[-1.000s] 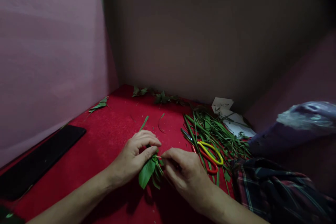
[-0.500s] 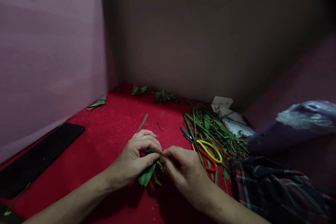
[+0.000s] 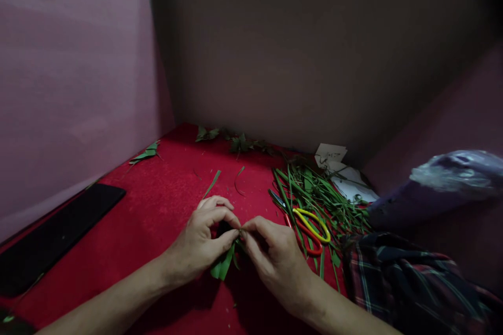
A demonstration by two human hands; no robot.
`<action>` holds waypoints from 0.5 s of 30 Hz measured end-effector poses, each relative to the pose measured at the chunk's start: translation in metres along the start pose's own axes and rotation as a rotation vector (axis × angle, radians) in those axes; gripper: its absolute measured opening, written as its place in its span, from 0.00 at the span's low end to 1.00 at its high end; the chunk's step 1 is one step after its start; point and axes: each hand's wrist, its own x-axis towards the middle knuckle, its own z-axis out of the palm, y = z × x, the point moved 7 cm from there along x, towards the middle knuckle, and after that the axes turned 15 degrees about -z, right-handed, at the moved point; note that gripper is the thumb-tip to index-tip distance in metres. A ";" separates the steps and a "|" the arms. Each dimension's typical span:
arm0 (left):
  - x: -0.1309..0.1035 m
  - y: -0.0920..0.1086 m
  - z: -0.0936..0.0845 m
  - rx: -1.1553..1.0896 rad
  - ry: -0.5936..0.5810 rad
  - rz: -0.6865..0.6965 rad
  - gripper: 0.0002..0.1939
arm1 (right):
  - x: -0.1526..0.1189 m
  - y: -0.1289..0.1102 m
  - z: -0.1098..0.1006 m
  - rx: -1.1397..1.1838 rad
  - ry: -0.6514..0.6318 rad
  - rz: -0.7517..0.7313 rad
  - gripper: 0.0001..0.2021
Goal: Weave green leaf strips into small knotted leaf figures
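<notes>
Near the front of the red surface, my left hand pinches the top of a small bunch of green leaves between thumb and forefinger. My right hand is pinched at the same spot, its fingertips meeting those of my left hand. The leaves hang below the fingertips. Whatever thin part lies between the fingers is too small to make out fully. Scissors with one yellow and one red handle lie to the right of my right hand, beside a pile of long green leaves and stems.
A long black object lies at the left. Loose leaves lie along the back edge, with white papers behind the pile. Plaid cloth and a purple, plastic-wrapped roll are at the right. One leaf is by the pink wall.
The leaves under my fingers have turned slightly and show less spread. Both hands stay nearly in place, fingertips together.
</notes>
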 end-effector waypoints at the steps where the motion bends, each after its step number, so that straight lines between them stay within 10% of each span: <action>1: 0.000 0.000 0.000 -0.004 -0.003 0.005 0.08 | 0.000 0.000 0.000 0.000 0.002 0.002 0.08; 15: 0.004 -0.007 0.002 0.034 0.024 -0.022 0.06 | -0.004 0.000 0.008 -0.216 -0.035 -0.111 0.08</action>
